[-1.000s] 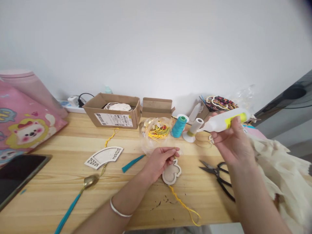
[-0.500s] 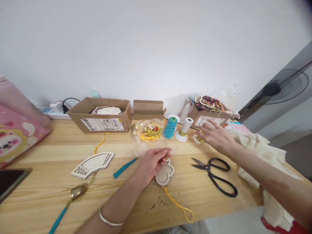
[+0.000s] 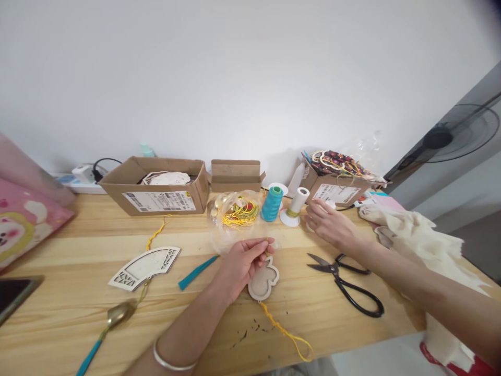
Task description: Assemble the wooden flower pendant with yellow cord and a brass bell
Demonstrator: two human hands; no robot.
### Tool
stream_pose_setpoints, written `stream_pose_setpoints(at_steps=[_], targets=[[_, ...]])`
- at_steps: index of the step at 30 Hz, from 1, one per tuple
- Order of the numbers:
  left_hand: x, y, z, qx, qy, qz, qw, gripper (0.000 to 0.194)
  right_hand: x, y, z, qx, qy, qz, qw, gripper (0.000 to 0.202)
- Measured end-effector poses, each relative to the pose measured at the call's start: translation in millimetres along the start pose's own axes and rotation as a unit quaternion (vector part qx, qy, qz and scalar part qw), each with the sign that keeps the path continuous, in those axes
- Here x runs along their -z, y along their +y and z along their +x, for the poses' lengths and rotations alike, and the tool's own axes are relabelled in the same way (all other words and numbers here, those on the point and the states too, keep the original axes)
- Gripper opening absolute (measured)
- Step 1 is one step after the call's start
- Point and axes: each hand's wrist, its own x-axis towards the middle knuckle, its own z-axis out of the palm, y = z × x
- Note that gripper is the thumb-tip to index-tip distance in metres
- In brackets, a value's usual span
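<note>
My left hand point(image 3: 248, 261) pinches the top end of a gourd-shaped wooden piece point(image 3: 263, 283), near the middle of the table. A yellow braided cord point(image 3: 284, 328) trails from the piece's lower end. My right hand point(image 3: 332, 224) reaches to the back right, just beside the white spool point(image 3: 296, 204), its fingers over a small round thing that they mostly hide; whether they grip it does not show. Black-handled scissors point(image 3: 336, 274) lie partly under my right forearm. The teal thread cone point(image 3: 272, 203) stands left of the white spool.
Behind my left hand lies a clear bag of yellow cords point(image 3: 239, 213). Cardboard boxes point(image 3: 160, 201) stand along the wall. At the left are a fan-shaped wooden piece point(image 3: 144, 267), a spoon point(image 3: 120, 313) and a teal strip point(image 3: 198, 272). Cream cloth point(image 3: 418, 245) is at the right.
My right hand has moved down and slightly left, its fingers now lowered over the small round thing beside the white spool. My left hand keeps its pinch, and the view has shifted slightly.
</note>
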Motion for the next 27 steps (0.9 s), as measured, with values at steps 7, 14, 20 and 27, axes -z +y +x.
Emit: stream_pose_setpoints(at_steps=[7, 14, 20, 27], targets=[[-0.7, 0, -1, -0.025, -0.005, 0.055, 0.998, 0.025, 36, -30, 4, -0.128, 0.026, 0.202, 0.971, 0.019], [-1.1, 2, -2, -0.094, 0.005, 0.131, 0.987, 0.027, 28, -84, 45, -0.296, 0.090, 0.763, 0.568, 0.038], [-1.7, 4, -1, -0.101, 0.067, 0.123, 0.985, 0.028, 14, -99, 52, -0.275, 0.015, 0.868, 0.414, 0.046], [-1.1, 3, 2, -0.094, 0.134, 0.128, 0.978, 0.024, 9, -102, 45, -0.255, 0.010, 0.842, 0.476, 0.036]])
